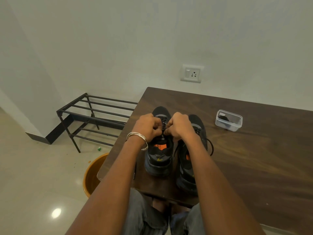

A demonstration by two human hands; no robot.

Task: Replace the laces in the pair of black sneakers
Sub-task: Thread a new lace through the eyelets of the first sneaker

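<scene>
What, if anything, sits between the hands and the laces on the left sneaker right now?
Nothing visible. The left hand and right hand are already at the laces of the left sneaker, fingers curled on them. The right sneaker stands beside it.

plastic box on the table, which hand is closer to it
Right. The right hand is at the laces of the sneaker, with the other sneaker between it and the box. The left hand is farther off, on the sneaker's far side.
</scene>
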